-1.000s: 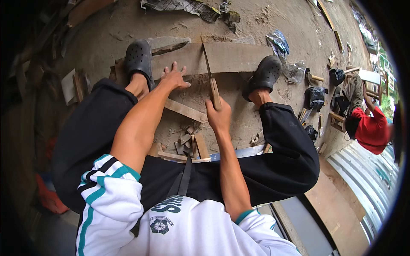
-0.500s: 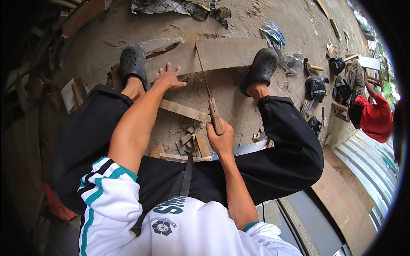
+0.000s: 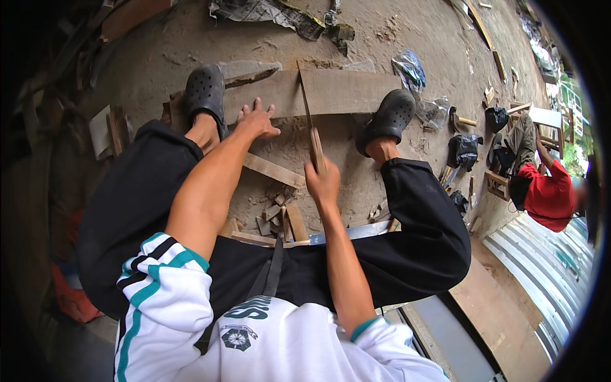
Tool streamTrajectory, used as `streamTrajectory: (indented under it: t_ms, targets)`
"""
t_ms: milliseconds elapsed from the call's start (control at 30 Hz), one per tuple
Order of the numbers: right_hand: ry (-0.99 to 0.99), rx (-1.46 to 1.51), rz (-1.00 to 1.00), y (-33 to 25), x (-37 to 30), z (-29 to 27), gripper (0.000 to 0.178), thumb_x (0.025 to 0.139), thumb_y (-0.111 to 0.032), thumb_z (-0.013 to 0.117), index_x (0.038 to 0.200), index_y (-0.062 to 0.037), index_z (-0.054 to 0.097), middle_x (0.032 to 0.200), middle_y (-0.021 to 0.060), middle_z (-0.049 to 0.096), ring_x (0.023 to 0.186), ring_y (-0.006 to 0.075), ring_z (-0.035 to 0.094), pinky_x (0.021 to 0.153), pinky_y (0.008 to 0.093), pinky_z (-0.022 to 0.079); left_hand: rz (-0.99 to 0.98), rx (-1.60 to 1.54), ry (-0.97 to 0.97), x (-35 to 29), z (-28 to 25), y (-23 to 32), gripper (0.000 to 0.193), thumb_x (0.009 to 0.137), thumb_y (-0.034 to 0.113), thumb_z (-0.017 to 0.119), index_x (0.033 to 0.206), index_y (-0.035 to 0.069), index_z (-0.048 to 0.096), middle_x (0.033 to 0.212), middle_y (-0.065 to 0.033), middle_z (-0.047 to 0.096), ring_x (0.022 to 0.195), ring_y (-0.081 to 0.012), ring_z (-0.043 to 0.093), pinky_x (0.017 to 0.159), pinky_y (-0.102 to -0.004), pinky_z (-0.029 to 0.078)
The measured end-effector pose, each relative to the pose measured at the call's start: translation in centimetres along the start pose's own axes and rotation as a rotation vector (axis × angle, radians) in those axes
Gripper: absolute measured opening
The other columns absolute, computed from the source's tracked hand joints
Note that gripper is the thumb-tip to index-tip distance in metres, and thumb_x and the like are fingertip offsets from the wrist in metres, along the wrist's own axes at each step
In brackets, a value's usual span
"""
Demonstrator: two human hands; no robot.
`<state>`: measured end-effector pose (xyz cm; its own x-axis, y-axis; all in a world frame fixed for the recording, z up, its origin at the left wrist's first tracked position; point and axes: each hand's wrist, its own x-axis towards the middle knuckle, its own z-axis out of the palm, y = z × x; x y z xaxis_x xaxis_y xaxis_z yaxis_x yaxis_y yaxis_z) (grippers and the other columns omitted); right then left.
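Observation:
A wide wooden board [image 3: 350, 90] lies crosswise on the ground between my two shoes, which rest at its ends. My left hand [image 3: 257, 121] presses on the board's near edge, left of the middle, with its fingers spread. Wrapped round the wooden handle of a handsaw [image 3: 316, 149] is my right hand [image 3: 323, 180], closed. The saw's thin blade runs away from me across the board and looks edge-on. Its far tip reaches the board's far edge. How deep the blade sits in the wood I cannot tell.
Wood offcuts [image 3: 294, 221] and a narrow strip [image 3: 273, 170] lie between my legs. A hammer [image 3: 466, 121], black bags [image 3: 465, 150] and clear plastic [image 3: 434, 113] are on the right. Farther right sits a person in red [image 3: 548, 197]. Corrugated metal [image 3: 531, 245] is at lower right.
My right hand and the saw have moved away from me, toward the board. My left hand stays on the board. The whole view has shifted slightly.

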<state>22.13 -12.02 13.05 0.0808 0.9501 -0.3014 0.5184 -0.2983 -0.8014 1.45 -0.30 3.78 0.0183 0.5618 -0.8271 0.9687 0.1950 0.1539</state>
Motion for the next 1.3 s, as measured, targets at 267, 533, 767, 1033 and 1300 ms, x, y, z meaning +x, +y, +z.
streamTrajectory:
  t_ms: [267,533,767,1033,1300]
  targets:
    - [0.010,0.022,-0.069,0.2,-3.7,-1.4,0.019,0.081,-0.016,0.066,0.076,0.0006,0.059,0.064,0.0226,0.055,0.056,0.0350,0.056,0.058,0.0427,0.046,0.041,0.058,0.016,1.9,1.7,-1.5,0.095,0.082,0.041,0.066,0.158,0.030,0.011,0.164,-0.0176,-0.005,0.146,-0.0516,0.012,0.118,-0.0533,0.021]
    - [0.039,0.059,0.041,1.0,0.3,1.2,0.019,0.081,-0.016,0.065,0.075,0.0012,0.059,0.060,0.0178,0.054,0.055,0.0236,0.058,0.058,0.0399,0.046,0.035,0.041,-0.008,2.7,1.7,-1.0,0.092,0.079,0.025,0.057,0.158,0.031,0.011,0.164,-0.0164,-0.004,0.147,-0.0498,0.012,0.118,-0.0516,0.021]
    - [0.023,0.086,-0.015,1.2,0.8,1.1,0.019,0.083,-0.014,0.062,0.073,0.0013,0.057,0.059,0.0150,0.053,0.055,0.0196,0.056,0.057,0.0386,0.045,-0.033,-0.025,-0.080,-0.3,-0.6,0.4,0.089,0.081,0.020,0.053,0.158,0.032,0.010,0.165,-0.0127,-0.006,0.147,-0.0480,0.012,0.119,-0.0508,0.020]
    - [0.047,0.063,-0.134,-0.4,-6.5,-1.2,0.022,0.083,-0.016,0.063,0.071,0.0011,0.057,0.060,0.0193,0.055,0.052,0.0242,0.056,0.054,0.0403,0.045,-0.067,-0.020,-0.112,-0.4,-0.7,0.1,0.086,0.083,0.020,0.048,0.158,0.034,0.007,0.165,-0.0119,-0.008,0.148,-0.0462,0.010,0.119,-0.0504,0.019]
    - [0.035,0.066,-0.032,1.2,3.3,1.5,0.022,0.082,-0.015,0.063,0.071,0.0009,0.054,0.056,0.0121,0.049,0.053,0.0145,0.042,0.053,0.0359,0.041,-0.024,0.034,-0.088,0.1,0.2,0.4,0.087,0.083,0.022,0.050,0.158,0.033,0.006,0.165,-0.0123,-0.008,0.148,-0.0469,0.010,0.119,-0.0527,0.019]
